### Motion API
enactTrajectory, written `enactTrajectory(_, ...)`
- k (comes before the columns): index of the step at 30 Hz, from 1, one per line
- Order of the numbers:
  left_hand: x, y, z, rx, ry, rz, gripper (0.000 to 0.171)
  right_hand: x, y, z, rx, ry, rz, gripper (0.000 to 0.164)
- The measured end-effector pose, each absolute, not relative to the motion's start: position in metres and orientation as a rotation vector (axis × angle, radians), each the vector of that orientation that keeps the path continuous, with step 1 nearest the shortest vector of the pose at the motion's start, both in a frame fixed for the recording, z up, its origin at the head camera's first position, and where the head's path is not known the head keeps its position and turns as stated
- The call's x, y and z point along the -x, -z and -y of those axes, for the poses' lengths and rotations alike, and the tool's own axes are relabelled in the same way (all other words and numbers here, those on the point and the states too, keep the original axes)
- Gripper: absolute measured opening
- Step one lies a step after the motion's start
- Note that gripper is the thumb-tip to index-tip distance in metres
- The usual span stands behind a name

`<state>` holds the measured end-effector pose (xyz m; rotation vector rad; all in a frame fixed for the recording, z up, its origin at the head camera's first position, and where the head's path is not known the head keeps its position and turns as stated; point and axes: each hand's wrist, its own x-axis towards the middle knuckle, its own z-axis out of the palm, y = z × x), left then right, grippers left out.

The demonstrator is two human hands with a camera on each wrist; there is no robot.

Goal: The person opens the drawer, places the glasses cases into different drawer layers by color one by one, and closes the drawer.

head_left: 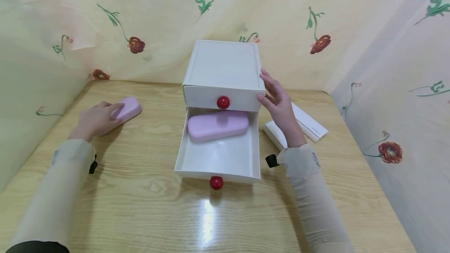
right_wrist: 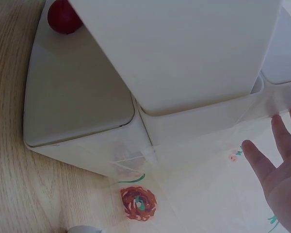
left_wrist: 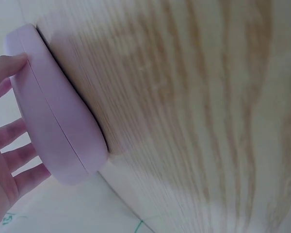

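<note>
At the left, my left hand (head_left: 96, 119) holds a lilac glasses case (head_left: 129, 108) on the table. Thumb and fingers lie on opposite sides of the case (left_wrist: 58, 104) in the left wrist view. A white drawer unit (head_left: 225, 65) with red knobs stands at the back middle. One drawer (head_left: 218, 159) is pulled out, and a second lilac glasses case (head_left: 218, 125) lies inside it, toward the back. My right hand (head_left: 279, 102) touches the right side of the unit near its top, fingers extended. In the right wrist view, a closed drawer (right_wrist: 77, 87) shows below the pulled-out one.
A white box-like object (head_left: 275, 132) and a flat white strip (head_left: 310, 123) lie right of the unit, partly behind my right forearm. A flower-patterned cloth (head_left: 168, 22) hangs behind the table and along its sides.
</note>
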<state>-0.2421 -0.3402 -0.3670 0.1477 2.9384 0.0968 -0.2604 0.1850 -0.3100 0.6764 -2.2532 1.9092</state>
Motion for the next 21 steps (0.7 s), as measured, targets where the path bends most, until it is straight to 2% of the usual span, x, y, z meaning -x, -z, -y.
enactTrajectory(21,0.2392,0.3668,0.3513,-0.174,-0.162,-2.889,0.071,0.262,0.3112,-0.1872,-0.684,-1.898,2.262,0.052)
